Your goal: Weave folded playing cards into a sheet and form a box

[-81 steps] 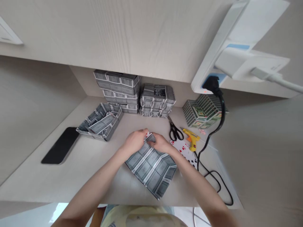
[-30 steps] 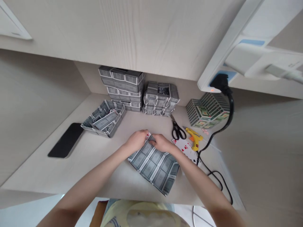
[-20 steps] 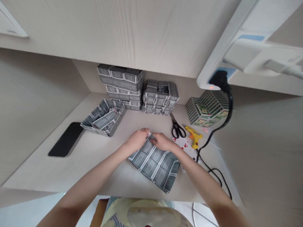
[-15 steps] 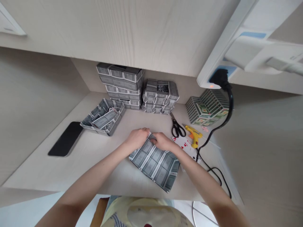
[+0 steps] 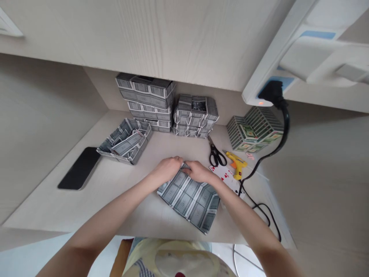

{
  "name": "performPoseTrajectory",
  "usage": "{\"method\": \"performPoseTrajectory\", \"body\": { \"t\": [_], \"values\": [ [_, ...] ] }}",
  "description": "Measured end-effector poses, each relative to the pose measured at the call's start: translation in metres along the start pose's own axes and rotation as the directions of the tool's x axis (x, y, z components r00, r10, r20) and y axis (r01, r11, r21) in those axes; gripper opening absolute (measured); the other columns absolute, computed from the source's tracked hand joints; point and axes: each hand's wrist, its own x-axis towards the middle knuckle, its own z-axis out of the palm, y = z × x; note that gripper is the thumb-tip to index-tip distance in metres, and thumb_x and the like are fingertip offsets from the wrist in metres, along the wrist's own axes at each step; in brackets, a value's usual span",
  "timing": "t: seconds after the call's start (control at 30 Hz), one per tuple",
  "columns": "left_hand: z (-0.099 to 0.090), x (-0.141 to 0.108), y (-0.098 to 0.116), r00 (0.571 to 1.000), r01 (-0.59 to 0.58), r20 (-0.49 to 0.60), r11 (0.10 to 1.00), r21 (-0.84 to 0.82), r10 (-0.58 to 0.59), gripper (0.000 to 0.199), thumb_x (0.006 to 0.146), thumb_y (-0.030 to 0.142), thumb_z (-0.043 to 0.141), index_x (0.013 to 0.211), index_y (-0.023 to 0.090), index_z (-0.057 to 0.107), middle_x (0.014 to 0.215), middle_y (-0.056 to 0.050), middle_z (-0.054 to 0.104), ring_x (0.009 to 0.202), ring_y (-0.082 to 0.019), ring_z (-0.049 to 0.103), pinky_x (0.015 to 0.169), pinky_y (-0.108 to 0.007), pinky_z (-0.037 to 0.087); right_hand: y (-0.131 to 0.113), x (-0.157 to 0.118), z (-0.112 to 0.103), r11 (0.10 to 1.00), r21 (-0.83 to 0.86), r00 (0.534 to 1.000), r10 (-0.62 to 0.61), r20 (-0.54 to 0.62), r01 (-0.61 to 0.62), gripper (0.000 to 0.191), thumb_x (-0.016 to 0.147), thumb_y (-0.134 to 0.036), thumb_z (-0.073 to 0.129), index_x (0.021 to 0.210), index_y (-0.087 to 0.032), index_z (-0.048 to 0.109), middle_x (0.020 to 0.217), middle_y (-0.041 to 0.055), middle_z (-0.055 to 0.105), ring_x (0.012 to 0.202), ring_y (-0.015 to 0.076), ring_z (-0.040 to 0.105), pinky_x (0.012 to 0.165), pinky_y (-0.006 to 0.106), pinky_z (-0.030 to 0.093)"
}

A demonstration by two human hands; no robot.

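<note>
A shallow box made of grey-backed playing cards (image 5: 187,198) lies tilted on the desk in front of me, its inside facing up. My left hand (image 5: 170,168) is closed on the far edge of this box, toward its left corner. Right beside it, my right hand (image 5: 197,171) pinches the same edge, thumb on the inner side. The fingertips behind the wall are hidden. Loose playing cards (image 5: 225,176), face up with red pips, lie by my right forearm.
Black scissors (image 5: 216,156) and a yellow glue gun (image 5: 238,164) lie to the right, near a black cable (image 5: 285,127). Stacked card boxes (image 5: 151,102) stand at the back. An open card box (image 5: 127,142) and a phone (image 5: 80,168) are on the left. Packs of cards (image 5: 255,129) sit back right.
Both hands keep their grip on the box edge, almost unmoved. The camera view has shifted very slightly.
</note>
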Motion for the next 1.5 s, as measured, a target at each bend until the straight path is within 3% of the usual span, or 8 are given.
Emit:
{"method": "performPoseTrajectory", "body": {
  "t": [0.23, 0.33, 0.43, 0.53, 0.9, 1.5],
  "values": [
    [0.002, -0.007, -0.004, 0.997, -0.071, -0.026, 0.992, -0.107, 0.069, 0.022, 0.080, 0.004, 0.033, 0.090, 0.013, 0.050, 0.095, -0.009, 0.057, 0.084, -0.017, 0.057, 0.071, -0.027, 0.044, -0.007, 0.001, -0.001, 0.999, 0.001, 0.999, -0.036, -0.003, 0.036, 0.031, 0.090, -0.030, 0.035, 0.080, -0.014, 0.061, 0.082, 0.0092, 0.067, 0.071, 0.0157, 0.059, 0.062, 0.023, 0.038],
    [0.004, -0.009, -0.005, 0.998, -0.030, -0.049, 0.991, -0.132, 0.024, 0.022, 0.079, 0.004, 0.035, 0.089, 0.014, 0.051, 0.093, -0.008, 0.058, 0.080, -0.016, 0.058, 0.070, -0.025, 0.043, -0.007, 0.000, 0.000, 1.000, -0.019, 1.000, -0.017, -0.012, 0.017, 0.036, 0.090, -0.033, 0.034, 0.077, -0.014, 0.061, 0.079, 0.0093, 0.067, 0.069, 0.0156, 0.058, 0.060, 0.023, 0.037],
    [0.004, -0.011, -0.005, 0.997, 0.018, -0.077, 0.996, -0.087, -0.024, 0.019, 0.083, 0.011, 0.036, 0.090, 0.015, 0.053, 0.088, -0.007, 0.061, 0.078, -0.017, 0.060, 0.067, -0.027, 0.044, -0.006, -0.002, 0.001, 1.000, -0.012, 0.999, -0.028, -0.018, 0.028, 0.032, 0.089, -0.031, 0.036, 0.079, -0.014, 0.061, 0.080, 0.0092, 0.067, 0.072, 0.0160, 0.059, 0.061, 0.023, 0.037],
    [0.001, -0.012, -0.004, 0.997, -0.001, -0.083, 1.000, -0.007, 0.000, 0.019, 0.083, 0.013, 0.038, 0.089, 0.016, 0.056, 0.087, -0.007, 0.063, 0.077, -0.018, 0.061, 0.066, -0.027, 0.044, -0.005, -0.003, 0.000, 0.999, -0.001, 0.999, -0.042, -0.016, 0.042, 0.021, 0.086, -0.026, 0.043, 0.083, -0.015, 0.061, 0.085, 0.0083, 0.067, 0.078, 0.0166, 0.060, 0.065, 0.022, 0.038],
    [-0.013, -0.006, -0.009, 0.995, -0.097, -0.002, 0.995, 0.014, 0.097, 0.021, 0.080, 0.014, 0.042, 0.084, 0.014, 0.063, 0.083, -0.012, 0.067, 0.076, -0.021, 0.063, 0.067, -0.029, 0.045, -0.008, -0.005, 0.000, 0.999, 0.015, 0.999, -0.041, -0.008, 0.041, 0.016, 0.083, -0.020, 0.048, 0.090, -0.016, 0.061, 0.090, 0.0076, 0.067, 0.082, 0.0184, 0.060, 0.069, 0.024, 0.041],
    [-0.031, 0.008, -0.009, 0.990, -0.006, 0.143, 0.999, 0.046, -0.001, 0.025, 0.079, 0.028, 0.045, 0.077, 0.016, 0.068, 0.073, -0.010, 0.067, 0.074, -0.019, 0.063, 0.057, -0.023, 0.041, -0.010, -0.004, 0.002, 0.997, 0.021, 0.997, -0.073, -0.008, 0.073, 0.021, 0.087, -0.025, 0.044, 0.083, -0.015, 0.062, 0.084, 0.0091, 0.068, 0.076, 0.0191, 0.061, 0.065, 0.024, 0.039]
  ]
}}
